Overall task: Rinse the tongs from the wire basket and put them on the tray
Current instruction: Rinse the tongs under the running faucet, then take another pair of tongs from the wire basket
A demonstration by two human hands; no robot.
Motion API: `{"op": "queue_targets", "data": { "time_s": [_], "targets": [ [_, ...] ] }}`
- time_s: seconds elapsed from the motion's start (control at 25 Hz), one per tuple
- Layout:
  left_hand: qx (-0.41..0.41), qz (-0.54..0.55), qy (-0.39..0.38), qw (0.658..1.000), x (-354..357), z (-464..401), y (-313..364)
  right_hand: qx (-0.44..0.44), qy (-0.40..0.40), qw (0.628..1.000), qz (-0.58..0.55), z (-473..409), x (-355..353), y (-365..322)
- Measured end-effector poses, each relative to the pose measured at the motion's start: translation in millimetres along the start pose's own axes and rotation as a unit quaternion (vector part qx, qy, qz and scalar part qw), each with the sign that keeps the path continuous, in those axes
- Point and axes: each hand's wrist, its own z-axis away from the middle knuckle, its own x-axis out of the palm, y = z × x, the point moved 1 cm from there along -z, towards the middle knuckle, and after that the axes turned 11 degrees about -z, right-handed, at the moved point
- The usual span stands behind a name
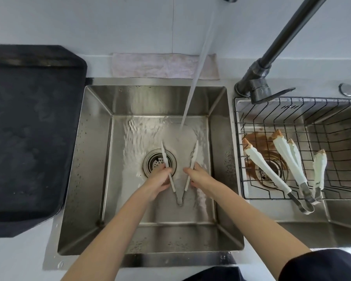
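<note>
**Tongs under running water**

Bare forearms reaching in from 6 o'clock. Left hand [159, 178] grip clasping one arm of white tongs [178, 171], right hand [197, 175] grip clasping the other, spread in a V over the sink [93, 159] floor. Water stream [193, 88] landing between the tips. At 3 o'clock, wire basket [292, 110] with two stained tongs [280, 157]. At 9 o'clock, dark tray [28, 128] on the counter [12, 260].
</note>
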Motion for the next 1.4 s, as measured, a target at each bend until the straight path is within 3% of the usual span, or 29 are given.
{"op": "queue_targets", "data": {
  "time_s": [0.16, 0.36, 0.56, 0.72, 1.08, 1.4],
  "targets": [
    [0.027, -0.083, 0.018, 0.996, -4.5, 13.3, 10.5, -0.051, -0.001, 0.994, 0.097, 17.3, -3.1, -10.8],
    [0.122, -0.235, 0.066, 0.962, -7.9, 41.1, 32.2, -0.16, 0.01, 0.961, 0.226, 47.5, -9.7, -27.6],
    [0.212, -0.425, 0.121, 0.872, -5.2, 76.6, 58.8, -0.286, 0.065, 0.898, 0.328, 90.4, -25.2, -45.6],
    [0.251, -0.525, 0.162, 0.797, 7.3, 97.3, 76.4, -0.326, 0.1, 0.872, 0.35, 118.9, -52.1, -50.4],
    [0.297, -0.607, 0.167, 0.718, 90.9, 117.6, 109.2, -0.302, 0.181, 0.867, 0.353, 139.8, -153.5, -34.7],
    [0.304, -0.643, 0.115, 0.694, 196.6, 111.9, 137.5, -0.215, 0.201, 0.903, 0.314, 131.5, -253.6, -2.9]
  ]
}}
